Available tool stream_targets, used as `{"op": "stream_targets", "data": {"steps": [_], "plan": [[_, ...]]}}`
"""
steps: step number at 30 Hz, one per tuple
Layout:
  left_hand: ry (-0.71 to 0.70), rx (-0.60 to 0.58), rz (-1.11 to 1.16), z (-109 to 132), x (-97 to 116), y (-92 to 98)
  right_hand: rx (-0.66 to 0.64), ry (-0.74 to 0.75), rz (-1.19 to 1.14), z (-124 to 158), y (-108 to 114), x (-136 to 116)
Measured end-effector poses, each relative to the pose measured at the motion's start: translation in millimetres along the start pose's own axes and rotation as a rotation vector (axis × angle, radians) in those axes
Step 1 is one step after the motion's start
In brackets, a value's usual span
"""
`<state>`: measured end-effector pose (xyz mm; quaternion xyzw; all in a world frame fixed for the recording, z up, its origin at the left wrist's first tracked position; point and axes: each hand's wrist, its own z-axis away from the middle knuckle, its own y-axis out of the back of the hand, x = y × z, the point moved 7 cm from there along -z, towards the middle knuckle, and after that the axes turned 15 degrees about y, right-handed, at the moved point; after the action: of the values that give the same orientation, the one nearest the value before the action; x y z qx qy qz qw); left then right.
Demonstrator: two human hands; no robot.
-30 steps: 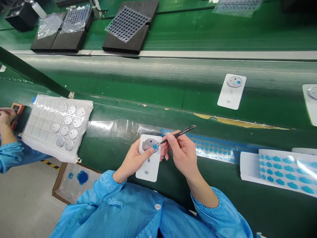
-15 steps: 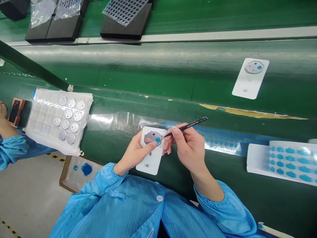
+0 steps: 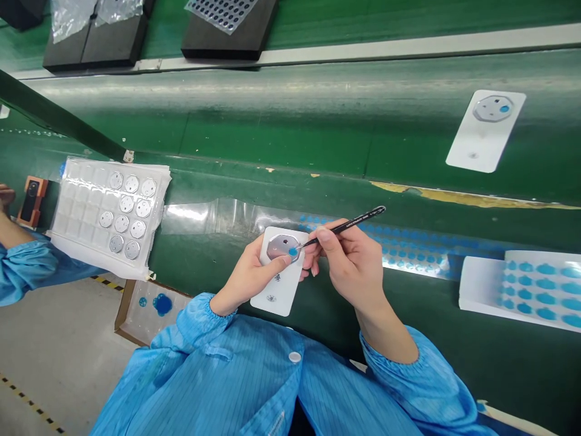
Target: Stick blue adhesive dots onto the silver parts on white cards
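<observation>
My left hand (image 3: 250, 278) grips a white rectangular plate (image 3: 280, 289) that carries a shiny octagonal metal disc (image 3: 281, 246). A small blue round sticker (image 3: 293, 251) lies on the disc beside my thumb. My right hand (image 3: 351, 260) pinches black tweezers (image 3: 349, 224), and their tip touches the blue sticker. Both hands hover over the near edge of the green bench (image 3: 408, 357).
A clear blister tray (image 3: 82, 212) holding several metal discs lies at the left. Sheets of blue stickers (image 3: 526, 290) lie at the right. Another white plate with a disc (image 3: 485, 130) rides the green conveyor belt. Black foam blocks (image 3: 227, 42) sit beyond. A co-worker's blue sleeve (image 3: 22, 266) shows at far left.
The view has shifted, so the plate on the belt appears further right. My hands keep their hold, with the tweezer tip still on the blue sticker.
</observation>
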<state>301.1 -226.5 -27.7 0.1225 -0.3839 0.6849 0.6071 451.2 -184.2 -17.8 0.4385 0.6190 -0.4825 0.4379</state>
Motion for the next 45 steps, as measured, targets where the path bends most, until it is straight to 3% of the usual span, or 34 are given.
{"op": "stream_targets", "data": {"steps": [35, 40, 45], "plan": [[0.001, 0.076, -0.069, 0.5, 0.9, -1.4, 0.021, -0.010, 0.073, -0.9, 2.2, -1.1], [-0.003, 0.111, -0.031, -3.9, -2.1, 0.7, -0.005, 0.042, 0.048, 1.3, -0.6, -5.7], [0.023, 0.155, 0.061, -9.4, -7.7, 2.9, 0.153, 0.263, 0.039, -0.3, 9.0, -14.8]]}}
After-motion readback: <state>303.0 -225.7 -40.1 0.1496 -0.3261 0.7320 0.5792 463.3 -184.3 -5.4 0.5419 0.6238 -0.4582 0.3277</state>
